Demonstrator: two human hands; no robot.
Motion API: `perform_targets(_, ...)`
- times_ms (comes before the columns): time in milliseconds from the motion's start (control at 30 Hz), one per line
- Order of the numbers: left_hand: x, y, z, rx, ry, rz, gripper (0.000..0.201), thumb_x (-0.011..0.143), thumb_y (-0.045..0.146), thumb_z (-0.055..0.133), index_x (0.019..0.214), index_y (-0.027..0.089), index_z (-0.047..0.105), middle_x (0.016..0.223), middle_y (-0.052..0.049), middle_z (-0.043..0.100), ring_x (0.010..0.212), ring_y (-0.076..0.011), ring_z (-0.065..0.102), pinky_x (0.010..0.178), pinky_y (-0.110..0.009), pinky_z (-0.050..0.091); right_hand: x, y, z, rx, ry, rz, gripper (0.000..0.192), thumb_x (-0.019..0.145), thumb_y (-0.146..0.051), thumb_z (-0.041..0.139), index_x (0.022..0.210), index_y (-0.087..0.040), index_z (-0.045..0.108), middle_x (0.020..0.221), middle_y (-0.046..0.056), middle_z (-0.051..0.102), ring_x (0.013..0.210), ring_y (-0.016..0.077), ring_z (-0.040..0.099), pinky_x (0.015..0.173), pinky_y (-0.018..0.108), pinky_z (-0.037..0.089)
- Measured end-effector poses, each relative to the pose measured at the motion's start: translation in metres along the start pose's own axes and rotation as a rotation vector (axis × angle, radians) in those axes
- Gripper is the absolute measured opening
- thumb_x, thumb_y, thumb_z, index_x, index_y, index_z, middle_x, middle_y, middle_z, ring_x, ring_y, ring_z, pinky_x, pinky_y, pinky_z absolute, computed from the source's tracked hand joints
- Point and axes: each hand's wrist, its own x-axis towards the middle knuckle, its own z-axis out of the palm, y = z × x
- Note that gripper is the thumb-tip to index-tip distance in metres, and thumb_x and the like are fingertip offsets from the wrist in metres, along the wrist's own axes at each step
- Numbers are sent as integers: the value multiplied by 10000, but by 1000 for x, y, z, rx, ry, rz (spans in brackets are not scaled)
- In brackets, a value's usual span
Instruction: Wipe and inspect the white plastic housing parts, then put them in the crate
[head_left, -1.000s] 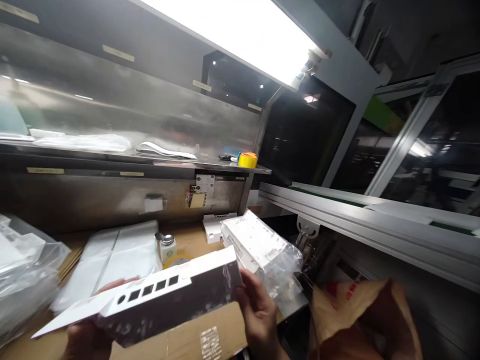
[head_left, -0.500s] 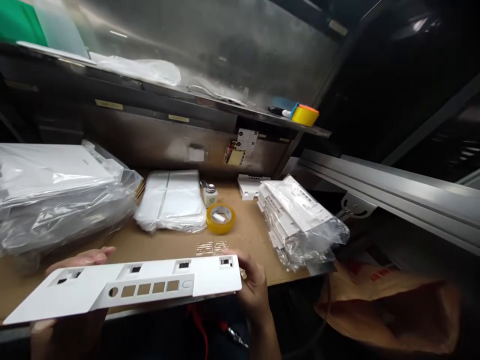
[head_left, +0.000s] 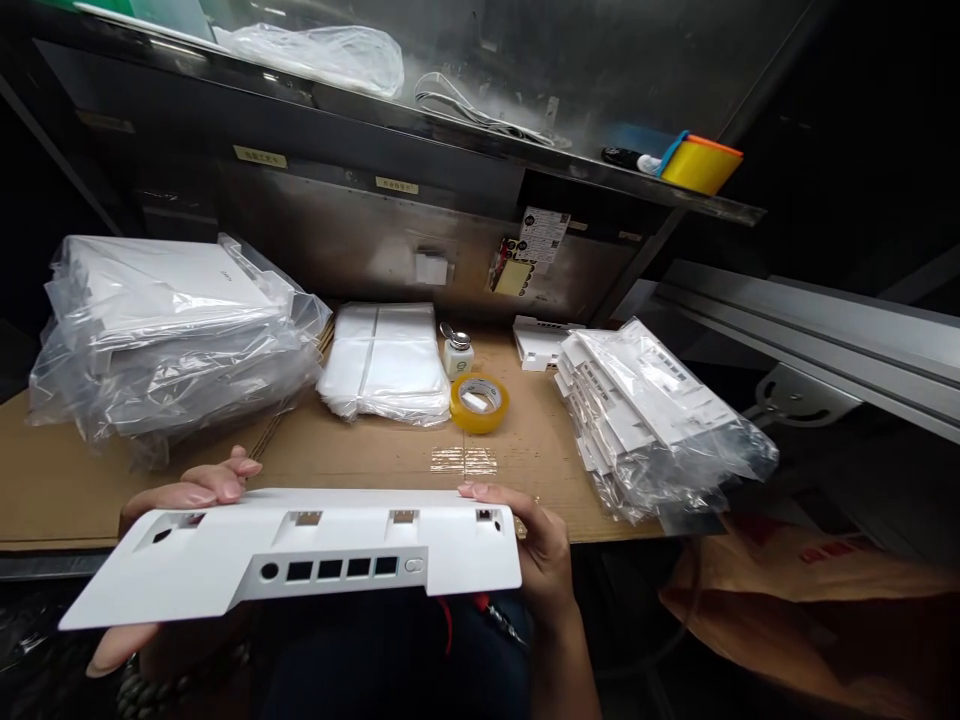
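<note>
A white plastic housing panel (head_left: 337, 545) with a round hole and a row of square port openings is held up in front of me, its slotted edge facing me. Gripping its left end is my left hand (head_left: 187, 490), fingers over the top and the thumb showing beneath. My right hand (head_left: 544, 550) holds the right end, fingertips on the upper edge. Beyond the panel lie a roll of yellowish tape (head_left: 480, 404), a small white pump bottle (head_left: 458, 355) and a stack of clear plastic bags (head_left: 382, 362).
Bagged white panels are piled at left (head_left: 180, 290) and right (head_left: 645, 390) on the cardboard-covered table (head_left: 517, 480). Another white housing (head_left: 544, 340) stands at the back. A metal shelf edge (head_left: 450, 140) runs above; an aluminium rail (head_left: 810, 330) and a brown paper bag (head_left: 810, 600) are at right.
The panel has tilted slightly, so its port openings now show dark instead of cardboard-coloured. Both hands keep hold of it. The view has shifted, moving the table's things right and up.
</note>
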Motion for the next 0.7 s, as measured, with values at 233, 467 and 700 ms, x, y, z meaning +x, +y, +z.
perform_targets(233, -5, -1, 10, -73, -163, 125, 895, 533, 1049, 469, 856, 237, 665, 660, 17, 603, 618, -193, 540, 851, -391, 547, -2, 8, -1, 45, 31, 38, 406, 940, -84, 617, 1229, -358, 692, 1207, -6, 773, 1133, 207, 733, 1004, 331, 583)
perform_targets(467, -4, 5, 28, -71, -134, 152, 833, 618, 1024, 428, 821, 253, 670, 625, 23, 601, 584, -195, 530, 799, -372, 563, 1, 9, 0, 61, 66, 36, 414, 929, -65, 625, 1198, -366, 713, 1178, -12, 782, 1104, 198, 742, 981, 321, 592)
perform_targets(700, -6, -7, 28, -20, -158, 288, 908, 608, 1055, 333, 853, 233, 634, 615, 24, 592, 554, -192, 534, 748, -395, 570, -1, 16, -2, 65, 95, 85, 370, 904, -90, 655, 1165, -343, 726, 1169, 7, 786, 1105, 229, 744, 976, 363, 597)
